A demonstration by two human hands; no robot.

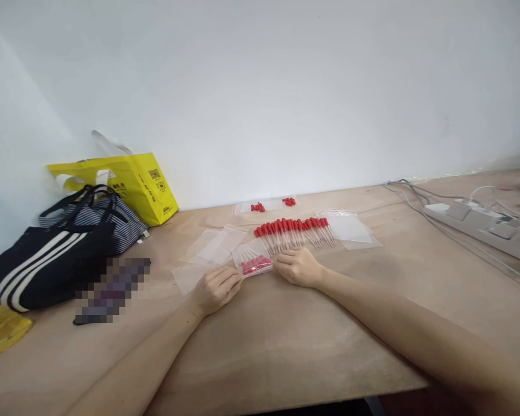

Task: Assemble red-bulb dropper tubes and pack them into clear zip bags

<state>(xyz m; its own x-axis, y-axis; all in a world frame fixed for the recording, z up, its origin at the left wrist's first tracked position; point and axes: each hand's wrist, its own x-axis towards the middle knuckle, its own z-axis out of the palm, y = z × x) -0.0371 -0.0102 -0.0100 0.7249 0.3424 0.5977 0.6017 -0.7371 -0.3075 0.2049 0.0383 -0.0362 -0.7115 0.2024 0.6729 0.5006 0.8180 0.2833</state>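
A small clear plastic bag (257, 270) lies on the table, with several red-bulbed droppers inside and their bulbs toward me. My left hand (216, 288) pinches the bag's near left corner. At its near right corner, my right hand (298, 267) is closed on the edge, fingers curled together. Just beyond the right hand, loose droppers (290, 231) lie side by side in a row, red bulbs pointing to the wall and thin clear stems toward me. Flat clear bags (219, 245) overlap to the left of the held one.
More flat bags (353, 228) lie right of the row. Near the wall, filled bags (271, 206) show red bulbs. A black bag (56, 260) and a yellow shopping bag (156, 193) stand left. To the right are a power strip (481, 222) and cables. The wooden table (286, 346) ends near me.
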